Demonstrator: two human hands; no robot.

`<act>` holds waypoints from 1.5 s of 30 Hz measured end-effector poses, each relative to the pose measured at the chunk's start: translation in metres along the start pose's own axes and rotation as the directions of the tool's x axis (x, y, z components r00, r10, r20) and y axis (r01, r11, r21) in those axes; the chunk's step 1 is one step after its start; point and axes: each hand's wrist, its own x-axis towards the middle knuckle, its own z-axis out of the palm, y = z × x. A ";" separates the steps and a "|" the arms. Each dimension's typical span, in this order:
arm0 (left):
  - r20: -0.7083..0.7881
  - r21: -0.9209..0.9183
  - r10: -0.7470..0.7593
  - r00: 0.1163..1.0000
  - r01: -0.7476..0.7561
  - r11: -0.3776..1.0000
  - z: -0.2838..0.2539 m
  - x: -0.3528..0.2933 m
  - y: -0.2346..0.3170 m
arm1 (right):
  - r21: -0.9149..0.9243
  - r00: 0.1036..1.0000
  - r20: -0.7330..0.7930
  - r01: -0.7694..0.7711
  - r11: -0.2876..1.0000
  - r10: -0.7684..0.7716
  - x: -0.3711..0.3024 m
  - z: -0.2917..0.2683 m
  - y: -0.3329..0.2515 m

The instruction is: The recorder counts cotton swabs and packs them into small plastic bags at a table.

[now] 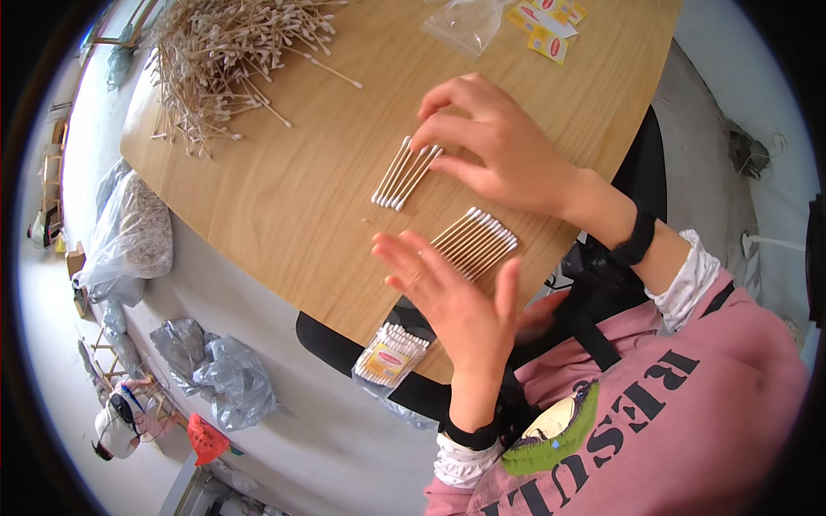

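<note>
My right hand is over the wooden table, its thumb and forefinger closed around the upper tips of a small group of cotton swabs. These swabs lie side by side on the tabletop, partly hidden by the fingers. Below them, a wider row of cotton swabs lies flat near the table edge. My left hand is open beside that row, fingers stretched out and thumb apart, covering its lower left ends. A clear bag of cotton swabs with a yellow label rests at the table edge, left of my left wrist.
A large loose heap of cotton swabs covers the table's far left. An empty clear bag and several yellow-and-white labels lie at the far side. Filled plastic bags and grey bags stand on the floor at left.
</note>
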 end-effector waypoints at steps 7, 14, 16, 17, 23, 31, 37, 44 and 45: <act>-0.267 -0.945 -0.399 0.877 -0.159 0.285 0.014 0.010 -0.002 | 0.730 0.896 -0.023 -0.288 0.620 0.444 -0.064 0.016 -0.045; -0.192 -0.976 -0.397 0.898 -0.133 0.172 0.013 0.000 0.013 | 0.799 0.904 0.094 -0.318 0.509 0.417 -0.068 0.017 -0.058; -0.199 -0.977 -0.413 0.889 -0.149 0.150 0.014 -0.002 0.013 | 0.822 0.894 0.087 -0.314 0.476 0.439 -0.065 0.017 -0.056; -0.235 -0.970 -0.433 0.870 -0.180 0.165 0.015 -0.002 0.013 | 0.737 0.911 0.050 -0.311 0.600 0.410 -0.062 0.017 -0.054; -0.303 -0.953 -0.530 0.792 -0.251 0.170 0.024 -0.001 0.025 | -0.143 0.984 0.031 -0.171 0.975 0.177 -0.049 0.040 -0.055; -0.328 -0.944 -0.573 0.751 -0.281 0.171 0.025 0.005 0.029 | -0.315 0.974 0.215 0.000 0.949 0.071 -0.049 0.039 -0.054; -0.256 -0.960 -0.589 0.767 -0.274 0.060 0.017 0.006 0.027 | -0.428 0.974 0.225 0.077 0.901 0.024 -0.049 0.041 -0.055; -0.209 -0.975 -0.490 0.846 -0.219 0.038 0.020 0.014 0.027 | -0.305 0.986 0.161 0.018 0.952 0.033 -0.049 0.041 -0.053; -0.193 -0.979 -0.492 0.849 -0.199 0.040 0.020 0.014 0.027 | -0.389 0.988 0.148 0.022 0.921 0.038 -0.049 0.041 -0.053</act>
